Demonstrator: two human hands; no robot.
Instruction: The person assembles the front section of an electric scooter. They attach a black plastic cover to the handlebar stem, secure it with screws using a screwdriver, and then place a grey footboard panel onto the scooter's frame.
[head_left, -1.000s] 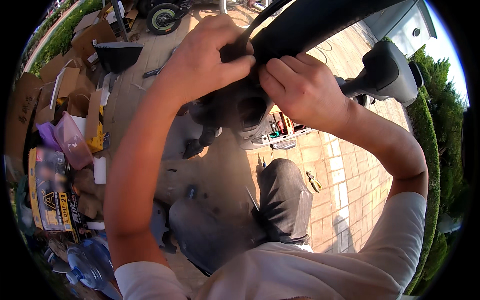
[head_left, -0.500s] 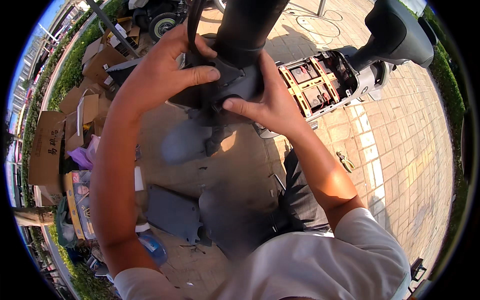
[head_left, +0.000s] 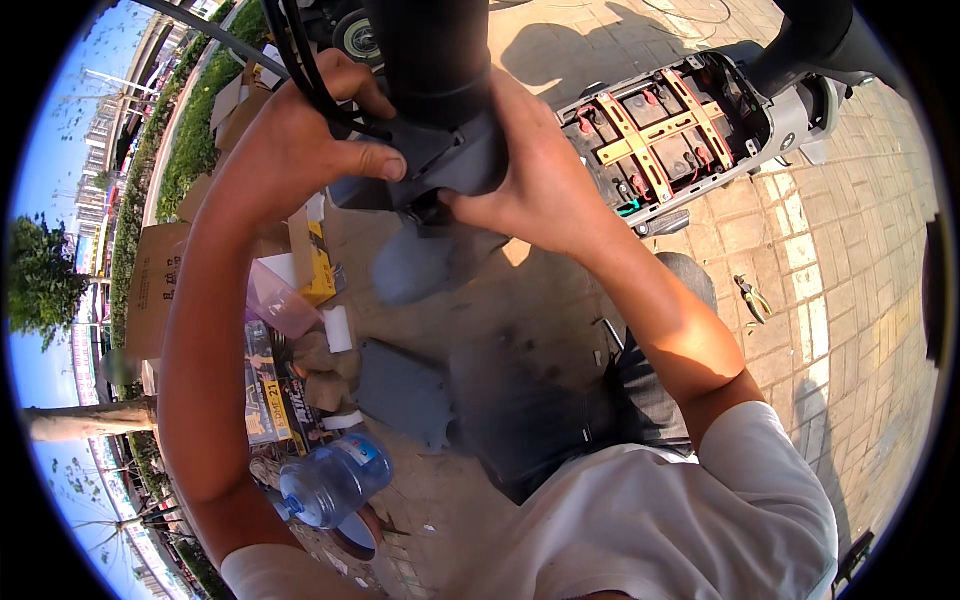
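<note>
A black scooter steering column (head_left: 430,50) rises in front of me, with a dark grey plastic cover (head_left: 450,160) wrapped around its base. My left hand (head_left: 300,140) grips the left side of that cover, thumb laid across its front, beside a bundle of black cables (head_left: 300,60). My right hand (head_left: 530,170) clasps the cover from the right and underneath. Behind my right hand lies the scooter's open battery bay (head_left: 665,125) with orange brackets across it.
A loose grey panel (head_left: 405,390) lies on the paving below. To the left are a blue water bottle (head_left: 330,480), cardboard boxes (head_left: 160,280) and yellow-and-black cartons (head_left: 270,400). Pliers (head_left: 752,297) lie on the bricks at right.
The view has dropped lower and closer to the column. My hands have shifted from the upper dark body down onto the grey cover, and the open battery bay has come fully into sight.
</note>
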